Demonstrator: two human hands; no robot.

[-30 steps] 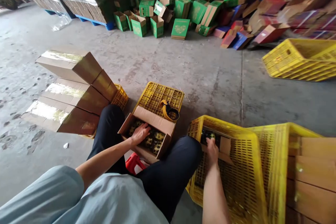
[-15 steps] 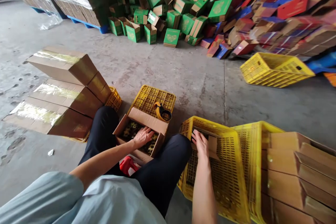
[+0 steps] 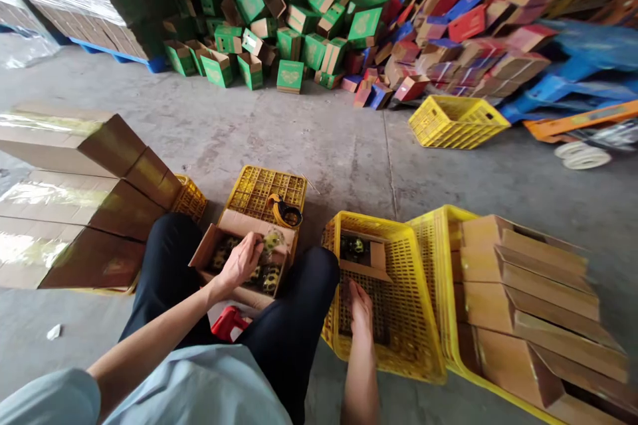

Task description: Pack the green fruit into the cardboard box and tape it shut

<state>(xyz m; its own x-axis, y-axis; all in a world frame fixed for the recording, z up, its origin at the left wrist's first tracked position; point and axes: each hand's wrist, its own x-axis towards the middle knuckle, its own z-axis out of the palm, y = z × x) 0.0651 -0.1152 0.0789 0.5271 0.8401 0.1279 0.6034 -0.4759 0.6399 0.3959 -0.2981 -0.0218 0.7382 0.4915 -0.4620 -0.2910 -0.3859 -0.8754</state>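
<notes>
I sit with an open cardboard box (image 3: pixel 205 251) between my knees, filled with small green and yellow packs. My left hand (image 3: pixel 240 261) is over the box, fingers pinched on one green-yellow pack (image 3: pixel 272 240) lifted above the others. My right hand (image 3: pixel 359 309) reaches into the yellow crate (image 3: pixel 399 335) at my right knee, fingers lying down near its floor; nothing shows in it. A small carton (image 3: pixel 366 255) with more packs lies at the far end of that crate.
A tape dispenser (image 3: pixel 285 211) rests on an upturned yellow crate (image 3: pixel 264 187) ahead. Taped cartons (image 3: pixel 74 212) are stacked at left, flat cardboard (image 3: pixel 528 292) fills a crate at right. Green, red and blue boxes (image 3: pixel 319 26) are heaped behind, with another yellow crate (image 3: pixel 456 121).
My left hand has lifted one pack out of the box. My right hand has drawn back from the small carton toward me, lower in the crate. The view has swung right.
</notes>
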